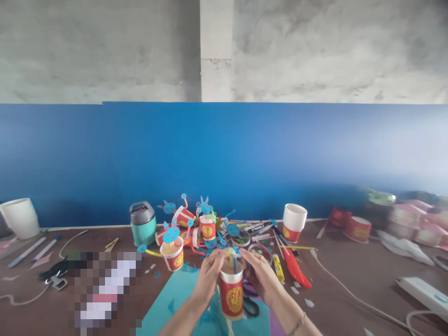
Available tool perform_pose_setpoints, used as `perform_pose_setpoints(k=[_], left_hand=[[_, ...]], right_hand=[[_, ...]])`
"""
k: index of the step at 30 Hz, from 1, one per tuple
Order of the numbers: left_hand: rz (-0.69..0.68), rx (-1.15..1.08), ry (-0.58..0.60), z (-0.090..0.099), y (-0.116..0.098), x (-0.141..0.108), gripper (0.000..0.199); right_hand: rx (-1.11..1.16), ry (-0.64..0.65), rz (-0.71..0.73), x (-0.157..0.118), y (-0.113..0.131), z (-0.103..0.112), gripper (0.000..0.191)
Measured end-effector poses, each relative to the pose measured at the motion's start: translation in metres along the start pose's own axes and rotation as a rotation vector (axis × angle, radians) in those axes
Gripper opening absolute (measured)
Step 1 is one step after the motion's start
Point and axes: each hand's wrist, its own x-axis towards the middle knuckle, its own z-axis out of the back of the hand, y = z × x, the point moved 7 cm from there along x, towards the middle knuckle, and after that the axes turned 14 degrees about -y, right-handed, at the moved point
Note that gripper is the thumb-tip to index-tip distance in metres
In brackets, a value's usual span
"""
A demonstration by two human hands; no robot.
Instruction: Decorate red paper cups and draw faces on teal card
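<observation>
A red and white paper cup (232, 298) with a gold emblem is upright between my hands, over a light-blue paper sheet (168, 298). My left hand (212, 270) is closed at the cup's left rim, its fingertips beside a small yellow piece at the opening. On the other side my right hand (258, 273) curves around the rim, with some fingers hidden behind the cup. A blue strip shows inside the cup. Dark-handled scissors (251, 305) lie partly behind it.
Decorated cups (173, 256) with blue paper faces and straws cluster behind my hands, near a teal container (143, 224). To the right are stacked cups (294, 221), a glue stick (278, 268), a red-orange object (296, 268) and a white cable (346, 289). A blue panel (224, 158) stands behind.
</observation>
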Motion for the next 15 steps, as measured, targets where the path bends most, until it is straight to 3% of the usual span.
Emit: perform_pose_setpoints(k=[6, 10, 15], left_hand=[[0.079, -0.013, -0.302, 0.03, 0.018, 0.007, 0.029], [0.123, -0.057, -0.306, 0.026, 0.014, 0.005, 0.039], [0.048, -0.083, -0.315, 0.02, -0.014, 0.003, 0.035]], right_hand=[[-0.101, 0.004, 0.131, -0.003, 0.016, 0.001, 0.033], [-0.214, 0.035, 0.19, -0.007, 0.021, -0.009, 0.034], [-0.362, 0.119, 0.287, -0.008, 0.041, -0.033, 0.029]])
